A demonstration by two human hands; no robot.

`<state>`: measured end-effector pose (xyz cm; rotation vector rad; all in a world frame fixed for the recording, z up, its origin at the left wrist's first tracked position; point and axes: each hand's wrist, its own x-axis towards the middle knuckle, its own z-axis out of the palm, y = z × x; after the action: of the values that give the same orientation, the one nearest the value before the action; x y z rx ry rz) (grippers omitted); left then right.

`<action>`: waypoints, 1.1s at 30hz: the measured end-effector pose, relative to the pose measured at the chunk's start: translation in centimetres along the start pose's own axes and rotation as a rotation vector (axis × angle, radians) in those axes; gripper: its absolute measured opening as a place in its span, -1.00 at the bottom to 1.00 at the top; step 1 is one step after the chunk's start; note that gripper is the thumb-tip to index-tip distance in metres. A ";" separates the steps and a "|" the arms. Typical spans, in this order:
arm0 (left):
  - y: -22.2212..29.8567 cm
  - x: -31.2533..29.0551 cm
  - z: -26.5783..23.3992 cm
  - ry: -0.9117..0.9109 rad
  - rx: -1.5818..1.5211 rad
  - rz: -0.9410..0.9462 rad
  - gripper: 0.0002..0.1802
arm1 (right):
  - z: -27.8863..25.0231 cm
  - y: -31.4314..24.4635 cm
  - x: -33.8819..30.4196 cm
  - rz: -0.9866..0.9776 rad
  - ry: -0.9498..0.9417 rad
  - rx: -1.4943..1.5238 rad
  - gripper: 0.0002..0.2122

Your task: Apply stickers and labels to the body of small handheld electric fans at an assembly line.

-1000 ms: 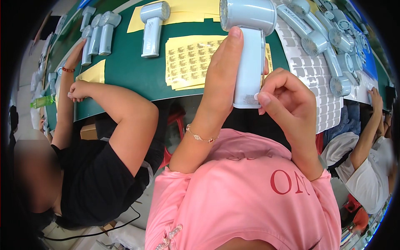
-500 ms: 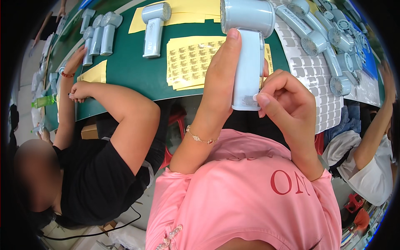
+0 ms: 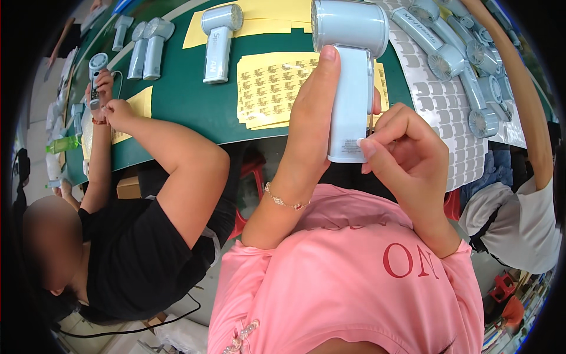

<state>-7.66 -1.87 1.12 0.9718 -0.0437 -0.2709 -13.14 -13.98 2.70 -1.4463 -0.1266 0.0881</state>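
Observation:
My left hand is wrapped round a light blue handheld fan, thumb along the handle's left side. The fan is held upright over the table's near edge, its round head at the top. Small dark print on a patch shows near the bottom of the handle. My right hand is closed in a pinch at the lower right corner of the handle, thumb and forefinger against it. A tiny white bit shows at those fingertips; whether it is a label corner or a nail, I cannot tell. Behind the fan lies a yellow sheet of printed labels.
Another blue fan lies left of the sheets. More fans are piled at the right on a sheet of grey cutouts. At the left a co-worker holds a fan; another person's arm reaches in from the right.
My fan has dropped slightly, and my right fingertips stay at its lower corner. The left co-worker has picked up a fan. The right person's arm now stretches further over the table.

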 end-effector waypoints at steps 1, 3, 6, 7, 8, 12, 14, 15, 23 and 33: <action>0.0 0.0 0.0 0.001 0.001 0.001 -0.45 | 0.1 0.0 0.0 0.000 -0.001 0.001 -0.90; -0.1 0.0 0.0 0.018 0.016 0.003 -0.46 | 0.3 0.0 0.1 -0.019 0.031 -0.031 -0.88; -0.1 -0.2 0.3 0.054 0.041 0.031 -0.47 | 0.1 0.0 0.1 -0.067 0.048 -0.227 -0.86; -0.3 -0.2 0.2 0.053 0.042 0.030 -0.47 | 0.0 0.0 0.1 -0.068 0.050 -0.226 -0.86; -0.5 -0.1 0.1 0.080 0.080 0.062 -0.48 | -0.2 -0.1 0.2 -0.110 0.031 -0.397 -0.86; -0.2 -0.3 -0.8 -0.043 0.078 0.092 -0.50 | -0.9 -0.5 1.2 -0.083 0.049 0.105 -0.91; -0.2 -0.4 -0.6 0.012 0.091 0.214 -0.50 | -2.8 -0.7 2.2 -0.244 0.250 0.046 -0.94; 0.0 -0.4 -1.2 0.039 0.109 0.262 -0.49 | -3.6 -0.9 2.8 -0.304 0.340 -0.084 -0.95; -0.6 2.9 -4.0 0.267 0.686 0.196 -0.54 | -6.1 5.1 8.3 0.161 0.090 -0.594 -0.87; -2.2 4.1 -4.3 0.304 1.165 0.265 -0.54 | -5.4 5.7 9.5 0.020 0.202 -0.834 -0.85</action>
<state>-3.46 -0.61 -3.46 2.1330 -0.0511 0.1975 -2.89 -17.34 -3.30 -2.2775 0.0267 -0.1107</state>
